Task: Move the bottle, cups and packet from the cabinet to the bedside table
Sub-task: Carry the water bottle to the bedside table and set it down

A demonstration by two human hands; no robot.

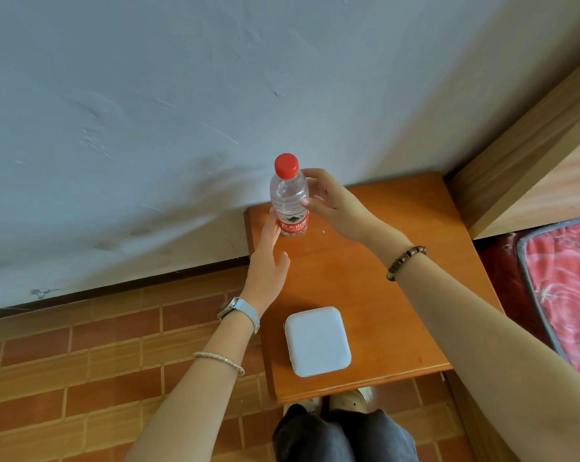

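The clear plastic bottle with a red cap (288, 198) stands upright at the far left corner of the orange wooden tabletop (382, 288), close to the grey plastered wall (181, 111) behind. The pale rounded-square zip case (317, 341) lies flat near the front edge, well apart from it. The left hand (268, 268) touches the bottle's left side; the right hand (328, 201) curls its fingers (310, 176) round its upper right. The red patterned bed (565, 288) lies right of the tabletop, and the brick-tiled floor (98, 361) lies left.

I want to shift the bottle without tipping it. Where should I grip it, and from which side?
Grip the bottle round its clear body above the red label, from the right: it stands upright at the table's far-left corner, wall close behind.
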